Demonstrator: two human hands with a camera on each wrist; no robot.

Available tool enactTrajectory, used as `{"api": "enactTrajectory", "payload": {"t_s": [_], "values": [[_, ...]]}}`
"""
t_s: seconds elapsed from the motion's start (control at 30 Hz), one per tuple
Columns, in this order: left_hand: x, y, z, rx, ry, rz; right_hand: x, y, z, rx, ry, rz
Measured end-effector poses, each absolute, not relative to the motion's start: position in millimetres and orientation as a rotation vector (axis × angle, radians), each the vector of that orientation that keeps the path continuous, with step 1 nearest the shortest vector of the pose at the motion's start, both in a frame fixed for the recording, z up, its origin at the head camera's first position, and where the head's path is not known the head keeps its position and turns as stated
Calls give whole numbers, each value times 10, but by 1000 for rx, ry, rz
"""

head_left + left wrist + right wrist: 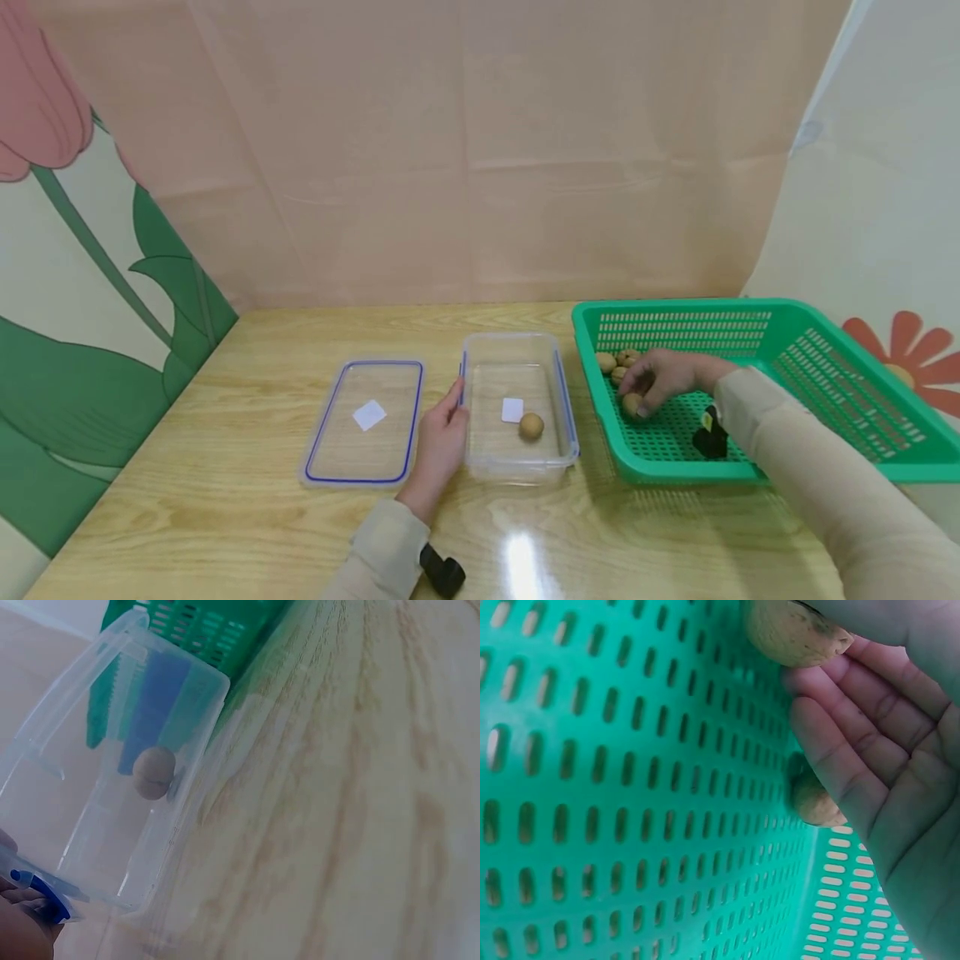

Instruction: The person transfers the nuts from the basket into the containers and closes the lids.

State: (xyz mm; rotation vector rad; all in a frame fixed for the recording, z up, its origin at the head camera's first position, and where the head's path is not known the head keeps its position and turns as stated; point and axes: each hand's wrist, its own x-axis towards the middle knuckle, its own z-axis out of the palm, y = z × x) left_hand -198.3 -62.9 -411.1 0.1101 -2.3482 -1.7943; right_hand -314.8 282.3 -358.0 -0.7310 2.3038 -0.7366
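A clear plastic food container (517,463) with a blue-edged rim stands on the table, one walnut (531,427) and a white paper square (512,409) showing inside. My left hand (442,437) grips its left side; in the left wrist view, fingers (22,930) lie by the blue-trimmed rim. Over on the right, my right hand (663,377) reaches into a green plastic basket (686,472). It pinches a walnut (795,634) between thumb and fingertips. Another walnut (819,801) shows behind the fingers, and several walnuts (606,362) lie in the basket's left corner.
A clear lid (337,446) with a blue seal lies flat to the left of the container, a white square (369,414) showing on it. The basket stands close on the container's right. Behind the wooden table (225,433) hangs a pinkish cloth (465,167).
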Motion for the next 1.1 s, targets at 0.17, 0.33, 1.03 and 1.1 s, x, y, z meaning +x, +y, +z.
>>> {"api": "enactTrajectory", "payload": {"t_s": [0.17,0.33,1.03,1.1], "values": [[-1985,-633,-4109,98,-2347,-1810,-3162,2868,-3540,-731,2342,-753],[-1984,-630,-4101,108,-2361,-1811,-3169,2922,-3485,-702,2380,-863],[-1983,-617,-4089,97,-2366,-1749,-3105,2987,-3239,-602,2463,-1321],[-1981,-615,-4091,98,-2369,-1743,-3099,2985,-3229,-620,2459,-1357]]}}
